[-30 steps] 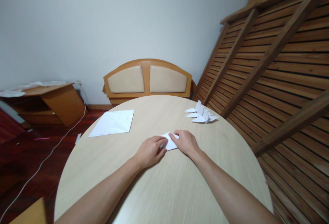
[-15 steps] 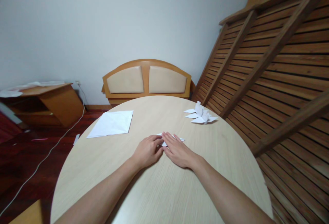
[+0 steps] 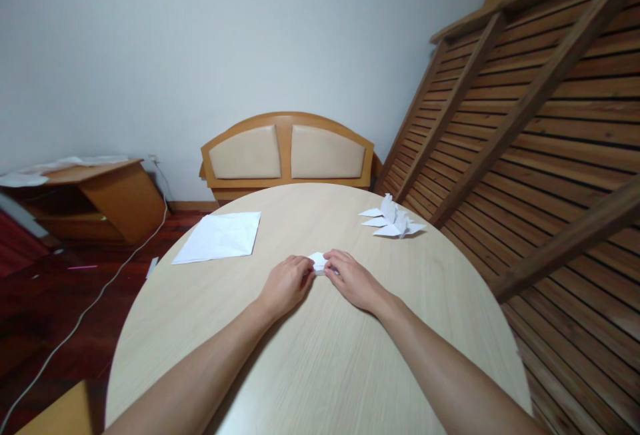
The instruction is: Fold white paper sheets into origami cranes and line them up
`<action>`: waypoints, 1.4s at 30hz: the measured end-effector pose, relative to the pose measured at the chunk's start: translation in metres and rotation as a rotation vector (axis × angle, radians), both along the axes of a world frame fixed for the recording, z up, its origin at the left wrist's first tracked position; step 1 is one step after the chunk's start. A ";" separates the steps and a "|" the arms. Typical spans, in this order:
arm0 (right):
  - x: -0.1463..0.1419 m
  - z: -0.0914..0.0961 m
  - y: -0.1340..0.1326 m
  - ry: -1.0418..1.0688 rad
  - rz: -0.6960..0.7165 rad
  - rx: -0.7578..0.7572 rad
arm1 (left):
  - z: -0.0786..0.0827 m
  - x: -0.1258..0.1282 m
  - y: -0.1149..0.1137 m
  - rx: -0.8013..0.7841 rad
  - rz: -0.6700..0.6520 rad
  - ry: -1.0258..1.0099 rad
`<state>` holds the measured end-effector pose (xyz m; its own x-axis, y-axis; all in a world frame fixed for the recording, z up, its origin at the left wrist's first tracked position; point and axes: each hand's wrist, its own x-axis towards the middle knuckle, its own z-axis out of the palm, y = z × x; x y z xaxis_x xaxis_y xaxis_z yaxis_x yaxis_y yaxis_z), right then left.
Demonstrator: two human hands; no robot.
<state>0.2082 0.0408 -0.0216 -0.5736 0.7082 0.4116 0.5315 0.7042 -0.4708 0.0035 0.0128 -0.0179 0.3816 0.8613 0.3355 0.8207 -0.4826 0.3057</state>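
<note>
A small piece of folded white paper [image 3: 319,262] lies between my hands near the middle of the round table [image 3: 320,368]. My left hand [image 3: 290,282] grips its left side, fingers bent and thumb in close. From the right, my right hand [image 3: 353,280] pinches the other side between thumb and curled fingers. The fingers cover both ends of the paper, so its full shape is hidden.
A stack of white paper sheets [image 3: 220,238] rests at the table's back left. Several folded paper figures [image 3: 393,220] sit at the back right. Beyond the table stands a headboard [image 3: 286,148]; a slatted wooden frame [image 3: 530,128] leans on the right.
My right hand has lifted from lying flat over the folded paper and now pinches its right side. More of the paper's middle shows. My left hand stays at the left side.
</note>
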 end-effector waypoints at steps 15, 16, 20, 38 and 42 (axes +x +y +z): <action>-0.007 0.002 -0.013 -0.234 0.057 -0.007 | -0.001 -0.007 0.006 -0.001 -0.036 0.061; -0.007 0.002 -0.016 -0.264 0.069 -0.045 | -0.001 -0.007 0.006 0.003 -0.042 0.068; -0.006 0.003 -0.021 -0.314 0.065 -0.114 | 0.000 -0.008 0.000 0.028 -0.087 0.134; 0.001 0.006 -0.013 -0.446 -0.025 -0.210 | -0.009 0.012 -0.014 -0.026 -0.038 0.231; 0.009 0.009 -0.015 -0.538 -0.160 -0.280 | -0.005 0.010 -0.014 -0.044 -0.025 0.260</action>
